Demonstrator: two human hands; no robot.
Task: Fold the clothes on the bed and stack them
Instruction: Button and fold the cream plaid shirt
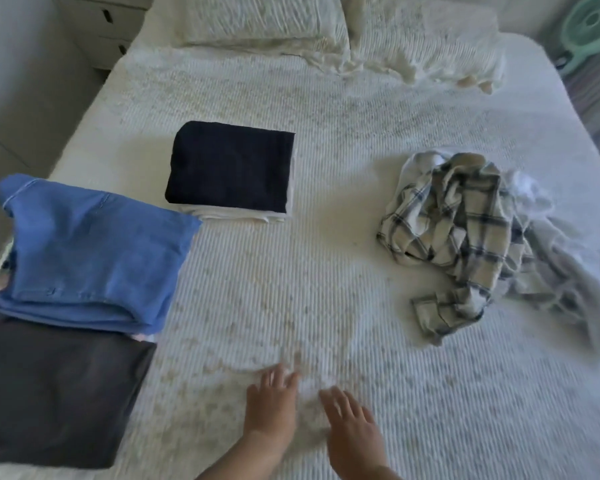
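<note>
Your left hand (272, 398) and right hand (352, 422) reach out side by side over the near middle of the white ribbed bedspread (326, 271), fingers straight and slightly spread, holding nothing; both are blurred, and whether the fingertips touch the cover cannot be told.

To your left, at the bed's edge, a folded blue denim garment (90, 258) sits on a stack whose lower layers show only as thin edges. Just in front of it, its far edge tucked under the denim's near edge, lies a folded dark grey garment (56, 400), flat and roughly square. Farther up the bed, well apart from your hands, a folded navy-black garment (231, 168) rests on top of folded white fabric (236, 213), whose layers peek out along the near and right sides.

To your right, an unfolded cream-and-navy plaid shirt (458, 237) lies crumpled in a heap, one cuffed sleeve trailing toward you. It lies on and against loose pale grey-white clothing (548, 271) that spreads toward the bed's right edge, blurred.

At the head of the bed, two white textured pillows (264, 22) lie side by side. A pale drawer unit (108, 26) stands beyond the bed's left corner, and a mint-green fan (589, 32) stands at the upper right.
</note>
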